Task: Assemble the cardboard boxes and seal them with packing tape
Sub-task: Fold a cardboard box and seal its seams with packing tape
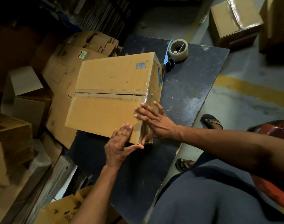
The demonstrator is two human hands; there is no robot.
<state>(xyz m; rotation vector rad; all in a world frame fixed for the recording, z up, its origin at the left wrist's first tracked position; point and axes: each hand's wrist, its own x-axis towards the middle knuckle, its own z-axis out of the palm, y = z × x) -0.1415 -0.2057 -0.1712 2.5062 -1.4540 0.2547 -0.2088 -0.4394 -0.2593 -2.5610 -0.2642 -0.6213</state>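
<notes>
**Both hands flat on box corner**

Lowest in frame we see our dark trousers (210, 196), then both forearms reaching up to centre. Left hand (120, 143) lies flat on the cardboard box (105, 94), fingers straight, grasping nothing, thumb along the near edge. Right hand (154, 120) also released, fingers spread, pressing the box's near right corner where clear tape shows. Box sits mid-frame on a dark board (186, 94), flaps closed, centre seam visible. Tape dispenser (175, 52) stands on the board, upper centre right, just beside the box. Sealed box (235, 21) upper right; loose cartons (25, 102) piled left.
</notes>
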